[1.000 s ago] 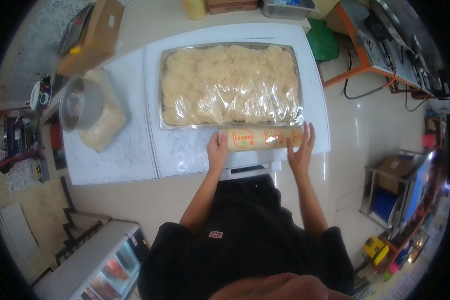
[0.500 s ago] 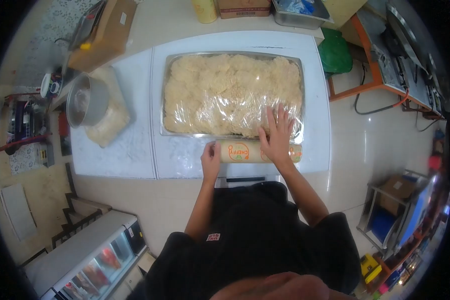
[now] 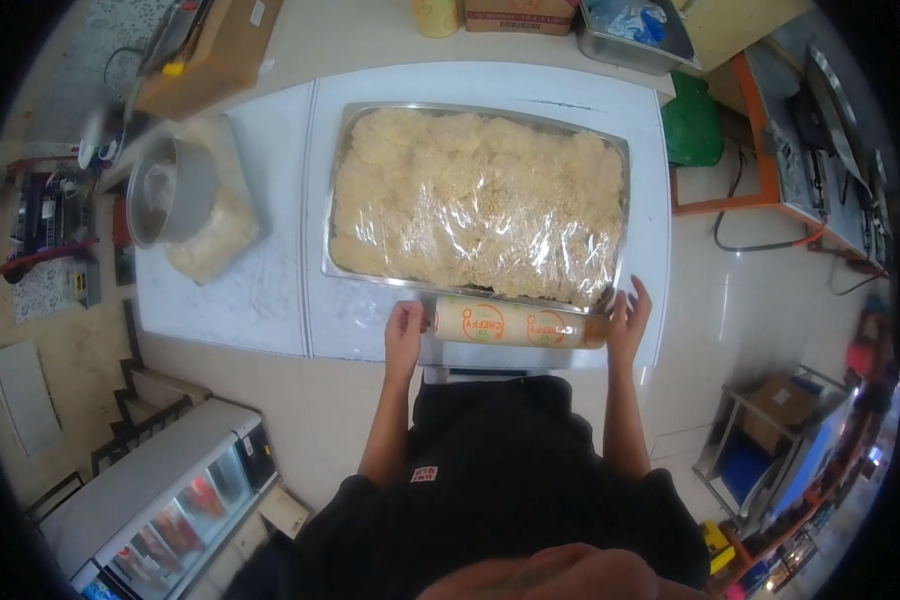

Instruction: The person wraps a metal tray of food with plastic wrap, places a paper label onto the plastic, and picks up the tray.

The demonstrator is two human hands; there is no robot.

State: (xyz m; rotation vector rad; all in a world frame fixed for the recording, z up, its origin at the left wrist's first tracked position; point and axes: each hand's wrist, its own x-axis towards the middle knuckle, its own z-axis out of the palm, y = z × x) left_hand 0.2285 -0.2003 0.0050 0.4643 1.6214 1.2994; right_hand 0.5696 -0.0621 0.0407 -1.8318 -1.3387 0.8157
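A large roll of cling film [image 3: 522, 325] printed with orange lettering lies along the near side of a metal tray [image 3: 332, 225]. The tray is heaped with a pale, crumbly food [image 3: 480, 190], and glossy clear film stretches over its surface. My left hand [image 3: 403, 335] is just beside the roll's left end, fingers curled closed; what they pinch, if anything, does not show. At the opposite end, my right hand [image 3: 627, 320] appears to touch the roll, its fingers apart.
Left on the white freezer-like top [image 3: 230, 310] stand a round metal pan [image 3: 185, 190] and a bag of pale food [image 3: 232, 235]. Behind are a cardboard box [image 3: 518, 18], a steel container [image 3: 635, 50] and a yellow container [image 3: 436, 18]. A green bin [image 3: 692, 125] sits right.
My right hand has left the film over the food and moved down and right to the roll's right end. My left hand has shifted slightly left, off the roll's end.
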